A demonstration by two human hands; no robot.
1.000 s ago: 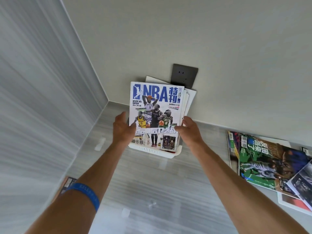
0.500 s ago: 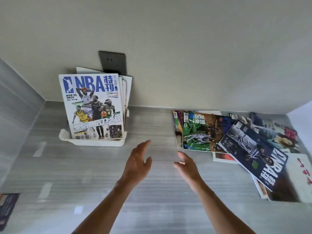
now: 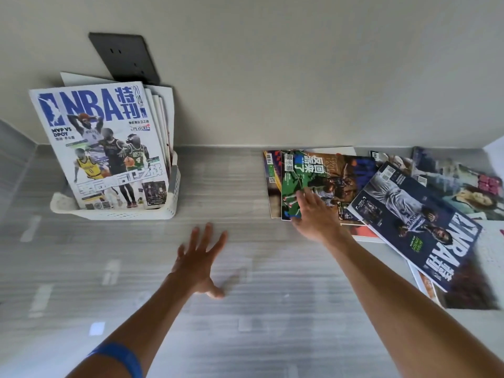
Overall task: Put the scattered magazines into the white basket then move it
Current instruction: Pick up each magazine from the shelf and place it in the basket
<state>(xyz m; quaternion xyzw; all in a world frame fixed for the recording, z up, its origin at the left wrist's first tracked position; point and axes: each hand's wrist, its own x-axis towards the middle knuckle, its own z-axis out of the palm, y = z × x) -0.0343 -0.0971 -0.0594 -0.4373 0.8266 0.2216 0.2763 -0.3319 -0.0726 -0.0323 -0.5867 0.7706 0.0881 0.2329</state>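
The grey, wood-grained floor runs back to a plain pale wall, and a wide bare strip of it lies open between the two clusters of things. On the right, the scattered magazines lie flat and overlapping in a loose fan, glossy covers up, their far edges close against the wall. On the left, the white basket, perforated plastic with rounded corners, stands near the wall below a dark wall socket; several magazines stand upright in it, leaning back, the front one a white NBA issue. The right hand is spread, fingers apart, its fingertips on the near corner of the green-covered magazine; whether it grips the edge or only rests there is hard to tell. The left hand is open with fingers splayed over the bare floor, holding nothing. A blue wristband circles the left forearm.
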